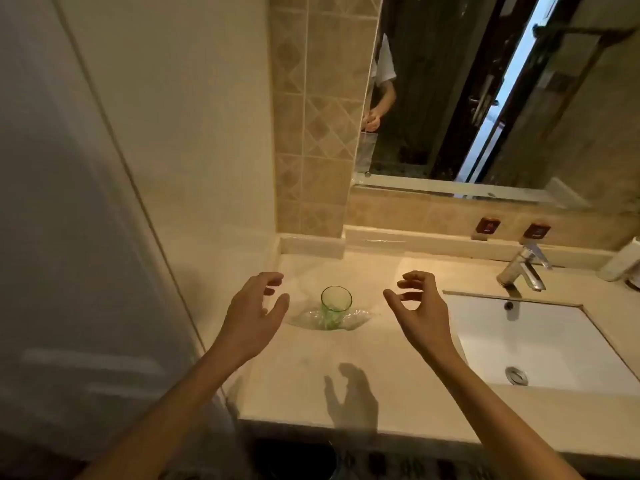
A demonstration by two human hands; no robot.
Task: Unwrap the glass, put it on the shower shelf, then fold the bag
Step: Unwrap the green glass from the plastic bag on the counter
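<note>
A green-tinted glass [336,304] stands upright on the beige counter [346,375], left of the sink. A clear plastic bag [353,318] lies crumpled around its base, and faint film rises from there toward both hands. My left hand [258,315] is just left of the glass, with curled fingers pinching the bag's edge. My right hand [417,306] mirrors it on the right, thumb and fingers pinched on the film. The mirror [485,98] reflects a hand holding the hanging clear bag. No shower shelf is in view.
A white sink basin [540,344] with a chrome tap [524,268] sits to the right. A white object [623,261] stands at the far right edge. A frosted shower panel [69,237] fills the left side. Tiled wall rises behind the counter.
</note>
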